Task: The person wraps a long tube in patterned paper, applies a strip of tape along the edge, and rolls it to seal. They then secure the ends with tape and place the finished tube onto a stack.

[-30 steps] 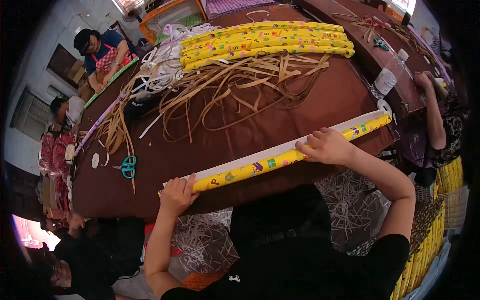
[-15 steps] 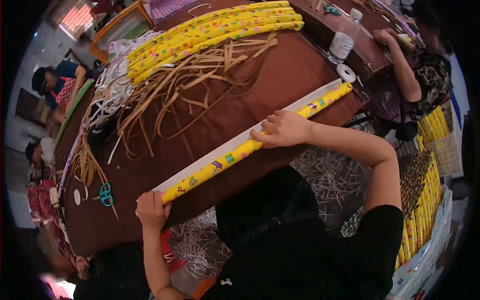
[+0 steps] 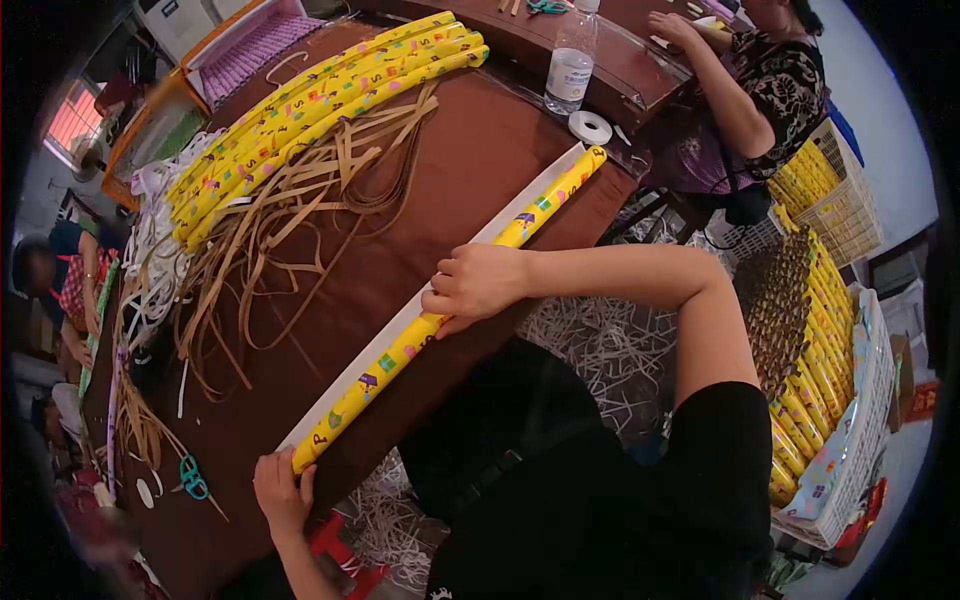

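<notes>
A long, thin roll of yellow printed wrapping paper (image 3: 365,383) lies slantwise along the near edge of the brown-covered table (image 3: 300,355). A pale strip of the paper's underside (image 3: 345,384) shows along its far side. At the roll's near-left end, my left hand (image 3: 282,492) is closed around the tip. My right hand (image 3: 478,285) curls over the roll near its middle, fingertips on the pale strip and thumb on the near side.
Finished-looking yellow rolls (image 3: 330,110) lie at the back beside tangled brown strips (image 3: 290,230). Teal scissors (image 3: 193,478) rest at left. A plastic bottle (image 3: 570,75) and white tape roll (image 3: 590,127) stand beyond the roll. Another person (image 3: 770,100) sits at right, near a basket (image 3: 850,470) of yellow rolls.
The view has swung to the right, so table items appear further left. My right hand sits slightly closer to the roll's middle; my left hand stays at its end.
</notes>
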Action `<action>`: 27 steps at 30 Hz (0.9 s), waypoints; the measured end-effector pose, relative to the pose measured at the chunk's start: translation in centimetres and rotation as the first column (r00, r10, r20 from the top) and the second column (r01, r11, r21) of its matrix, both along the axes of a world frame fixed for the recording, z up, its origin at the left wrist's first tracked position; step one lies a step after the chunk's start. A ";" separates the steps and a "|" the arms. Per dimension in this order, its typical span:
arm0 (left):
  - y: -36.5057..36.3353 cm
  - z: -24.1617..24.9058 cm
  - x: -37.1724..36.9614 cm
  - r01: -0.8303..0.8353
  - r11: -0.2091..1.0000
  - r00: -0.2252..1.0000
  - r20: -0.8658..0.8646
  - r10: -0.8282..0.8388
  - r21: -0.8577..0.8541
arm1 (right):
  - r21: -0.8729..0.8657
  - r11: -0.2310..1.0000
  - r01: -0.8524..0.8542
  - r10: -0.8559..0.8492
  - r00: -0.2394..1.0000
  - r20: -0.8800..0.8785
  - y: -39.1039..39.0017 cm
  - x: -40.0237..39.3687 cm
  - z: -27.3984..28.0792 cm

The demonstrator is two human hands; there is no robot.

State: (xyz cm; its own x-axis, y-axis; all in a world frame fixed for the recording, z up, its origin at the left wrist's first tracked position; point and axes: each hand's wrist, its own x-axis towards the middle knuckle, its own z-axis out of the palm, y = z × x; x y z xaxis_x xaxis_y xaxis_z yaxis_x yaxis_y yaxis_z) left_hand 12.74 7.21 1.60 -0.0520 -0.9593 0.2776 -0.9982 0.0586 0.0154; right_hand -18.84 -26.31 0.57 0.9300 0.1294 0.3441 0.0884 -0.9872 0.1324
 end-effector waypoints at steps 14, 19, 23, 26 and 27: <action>-0.4 0.9 0.3 0.016 0.998 0.999 -0.050 -0.013 0.061 | 0.237 0.473 0.849 -0.847 0.512 -0.145 -16.6 -20.7 1.2; -0.1 1.3 0.4 0.017 0.999 1.000 -0.019 -0.017 -0.034 | 0.314 0.555 0.770 -0.795 0.602 -0.071 -19.5 -23.8 -1.6; 0.3 1.0 0.4 0.050 0.999 0.997 -0.067 -0.049 0.013 | 0.261 0.565 0.783 -0.793 0.602 -0.089 -21.7 -24.6 -2.1; 0.4 0.8 0.1 0.054 0.998 0.997 -0.049 -0.055 -0.031 | 0.234 0.612 0.756 -0.756 0.646 -0.109 -22.9 -25.2 -2.1; 0.5 0.7 -0.1 0.034 0.999 0.998 -0.050 -0.036 -0.027 | 0.228 0.707 0.670 -0.695 0.717 0.047 -23.9 -26.1 -3.4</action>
State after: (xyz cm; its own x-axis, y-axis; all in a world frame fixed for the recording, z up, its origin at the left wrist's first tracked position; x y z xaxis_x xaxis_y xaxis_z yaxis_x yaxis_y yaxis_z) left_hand 12.67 7.71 2.27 -0.0709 -0.9497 0.3052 -0.9935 0.0945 0.0633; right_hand -44.95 -50.25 -2.79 0.6879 -0.6006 0.4075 -0.6232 -0.7765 -0.0926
